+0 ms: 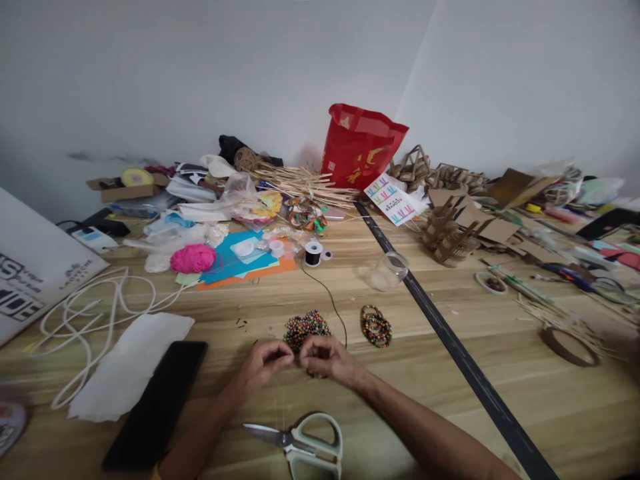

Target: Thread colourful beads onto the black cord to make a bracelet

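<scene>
My left hand point(267, 362) and my right hand point(325, 357) are both closed in a pinch, fingertips almost meeting over the wooden table. Whatever lies between the fingers is too small to make out; a faint thin strand seems to hang below the left hand. Just behind the fingers is a heap of multicoloured beads point(306, 327), its near side covered by my right hand. To its right lie beaded bracelets point(376, 327) in a loose pile. A black cord point(334, 300) curves from a spool point(313, 253) down towards the beads. Scissors point(305, 441) with pale handles rest, blades parted, near my forearms.
A black phone point(156, 405) and white paper point(133, 363) lie at left beside coiled white rope point(113, 293). Behind are pink yarn point(193, 258), coloured paper point(235, 257), a clear jar point(390, 271) and a red bag point(363, 147). Small woven baskets point(447, 237) stand at right.
</scene>
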Tool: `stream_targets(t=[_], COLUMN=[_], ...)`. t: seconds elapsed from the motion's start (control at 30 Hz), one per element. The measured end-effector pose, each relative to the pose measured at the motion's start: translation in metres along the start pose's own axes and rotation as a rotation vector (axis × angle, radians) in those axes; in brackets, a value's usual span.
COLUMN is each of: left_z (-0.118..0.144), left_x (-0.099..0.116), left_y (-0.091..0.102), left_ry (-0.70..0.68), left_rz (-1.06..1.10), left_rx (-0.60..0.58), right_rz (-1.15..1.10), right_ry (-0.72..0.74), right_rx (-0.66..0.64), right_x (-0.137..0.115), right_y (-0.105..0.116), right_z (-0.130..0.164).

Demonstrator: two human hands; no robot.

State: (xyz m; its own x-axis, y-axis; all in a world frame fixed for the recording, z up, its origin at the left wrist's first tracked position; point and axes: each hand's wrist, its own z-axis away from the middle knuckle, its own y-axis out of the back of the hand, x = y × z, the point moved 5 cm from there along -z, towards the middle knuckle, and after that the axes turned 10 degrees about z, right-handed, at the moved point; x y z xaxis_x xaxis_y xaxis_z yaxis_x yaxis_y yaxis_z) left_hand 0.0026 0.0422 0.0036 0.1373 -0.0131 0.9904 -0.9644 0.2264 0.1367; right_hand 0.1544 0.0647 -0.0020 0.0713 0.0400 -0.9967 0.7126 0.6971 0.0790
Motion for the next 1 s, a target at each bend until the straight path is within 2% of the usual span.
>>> stream_targets(t=[0.1, 0.2, 0.4, 0.53, 0.63, 0.7, 0.77, 0.83, 0.9, 1.0], left_z=[-0.001, -0.002, -0.001, -0.001, -0.001, -0.001, -0.002, -0.003, -0.003, -0.002], left_x=[-0.006, -0.008, -0.006, -0.01, -0.013, -0.015, -0.015, -0.013, -0.01, -0.001], left_y=[0.003, 0.008, 0.017, 0.023, 0.029, 0.033, 0.035, 0.036, 0.035, 0.029], left_ry=[0.008, 0.033, 0.041, 0.013, 0.006, 0.0, -0.008, -0.01, -0.014, -0.026], left_rz=[0.034, 0.09, 0.121, 0.085, 0.035, 0.004, -0.013, -0.021, -0.037, -0.091], left_rx=[0.046, 0.1, 0.24, 0.308, 0.357, 0.383, 0.394, 0.39, 0.385, 0.358], right_rz=[-0.179, -0.312, -0.36, -0.336, -0.186, 0.014, 0.276, 0.539, 0.656, 0.699], right_ry=[-0.106, -0.069, 0.037, 0.015, -0.056, -0.045, 0.062, 0.21, 0.305, 0.359], right_rx=[-0.197, -0.267, -0.2, -0.123, -0.026, 0.045, 0.174, 0.226, 0.202, 0.216], right_x=[-0.001, -0.007, -0.008, -0.004, 0.001, 0.003, 0.0, -0.006, -0.007, -0.008], right_y=[0.01, 0.023, 0.043, 0.044, 0.032, 0.019, 0.01, -0.002, -0.011, -0.012], right_z=[0.002, 0.004, 0.002, 0.0, -0.001, -0.001, 0.002, 0.006, 0.01, 0.014])
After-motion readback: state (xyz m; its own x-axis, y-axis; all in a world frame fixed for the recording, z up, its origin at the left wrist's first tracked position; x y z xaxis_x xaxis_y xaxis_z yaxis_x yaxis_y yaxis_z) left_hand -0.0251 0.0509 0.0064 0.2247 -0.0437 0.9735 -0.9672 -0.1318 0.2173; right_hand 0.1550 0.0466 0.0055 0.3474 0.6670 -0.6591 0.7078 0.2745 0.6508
